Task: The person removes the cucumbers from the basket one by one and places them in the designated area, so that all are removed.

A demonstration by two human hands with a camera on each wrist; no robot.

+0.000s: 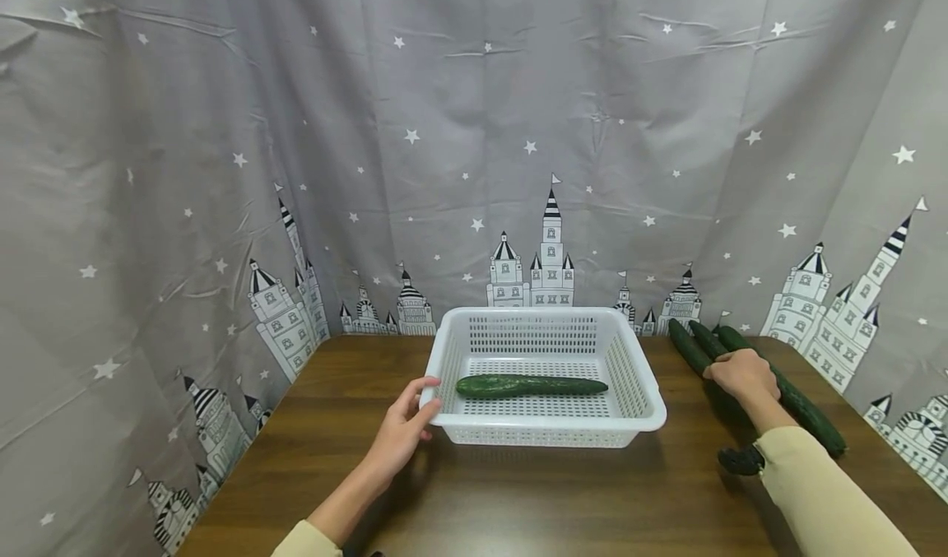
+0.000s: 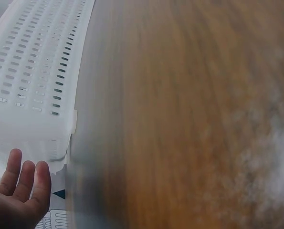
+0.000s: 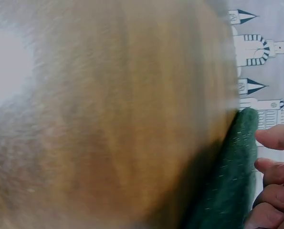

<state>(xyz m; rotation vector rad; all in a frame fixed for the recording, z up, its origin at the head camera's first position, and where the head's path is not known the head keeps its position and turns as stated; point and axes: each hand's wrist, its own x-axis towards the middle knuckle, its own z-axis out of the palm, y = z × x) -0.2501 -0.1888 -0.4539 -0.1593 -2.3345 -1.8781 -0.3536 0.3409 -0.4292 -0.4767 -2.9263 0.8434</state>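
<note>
A white plastic basket (image 1: 544, 433) with slotted walls stands on the wooden table, and one dark green cucumber (image 1: 529, 386) lies crosswise on its floor. My left hand (image 1: 403, 425) grips the basket's near left corner, thumb over the rim; the left wrist view shows its other fingers curled by the outer wall. Off to the right, several more cucumbers lie side by side, slanting away. My right hand (image 1: 744, 376) is over them, its fingers curled at a cucumber (image 3: 227, 176) and covering part of it. The rightmost cucumber (image 1: 810, 417) reaches out beyond that hand.
The brown table (image 1: 548, 499) ends against a grey curtain (image 1: 444, 129) printed with stars and castles. A dark wrist device (image 1: 741, 461) hangs below the right sleeve. Bare wood shows between the basket and the cucumbers on the right.
</note>
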